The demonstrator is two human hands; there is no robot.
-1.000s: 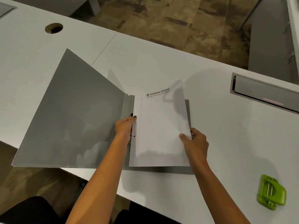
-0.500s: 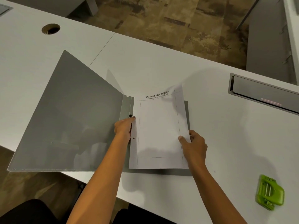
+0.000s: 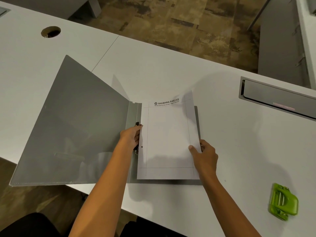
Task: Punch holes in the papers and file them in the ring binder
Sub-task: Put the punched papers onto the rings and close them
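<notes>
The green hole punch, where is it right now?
In the head view the hole punch lies on the white desk at the lower right, near the front edge, to the right of the right hand holding the paper in the open binder.

Grey ring binder (image 3: 71, 127) lies open on the table; white letterhead paper (image 3: 168, 139), punched along its left edge, rests on its right half.

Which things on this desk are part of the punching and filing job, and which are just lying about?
In the job: open grey ring binder, letterhead sheet, green hole punch, left hand, right hand gripping the sheet.
Just there: round cable hole, metal cable flap, white desk.
</notes>
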